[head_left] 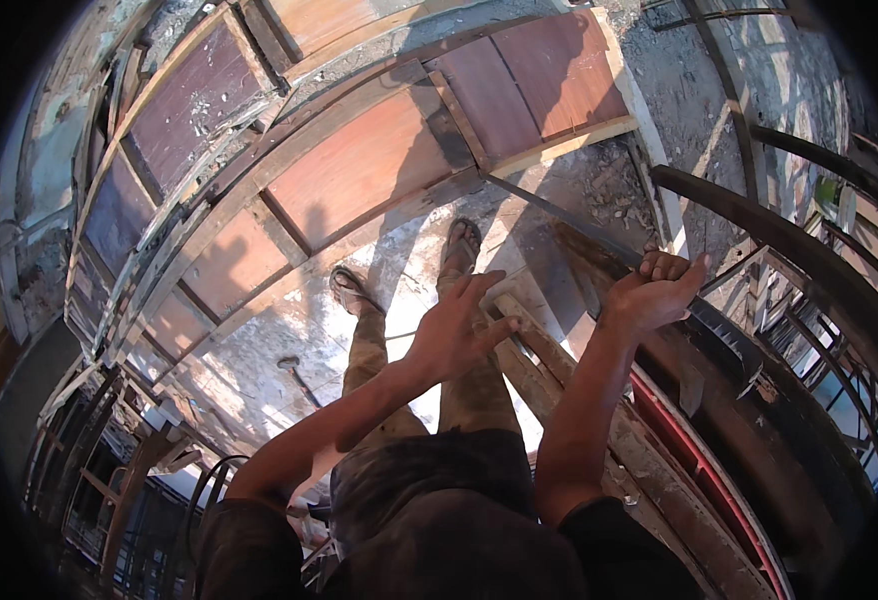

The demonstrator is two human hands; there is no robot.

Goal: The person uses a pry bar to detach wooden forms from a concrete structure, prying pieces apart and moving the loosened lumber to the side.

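Observation:
My left hand (454, 325) hovers above my left-to-right stance with its fingers apart and nothing in it. Over the dark timber at the right, my right hand (656, 290) is curled closed; whatever its fingers may hold is hidden. Just beyond that wrist, a dark toothed strip like a saw blade (719, 345) lies along a dark wooden board (749, 425). Whether it touches my hand I cannot tell. Lighter wooden planks (534, 350) run between my right leg and my right forearm.
A hammer-like tool (299, 378) lies on the sunlit floor at left. Reddish wooden door panels (359, 160) stretch across the far side. Curved-looking dark beams (779, 215) stand at right, near a red-edged strip (699, 465). Scrap wood (109, 470) crowds the lower left.

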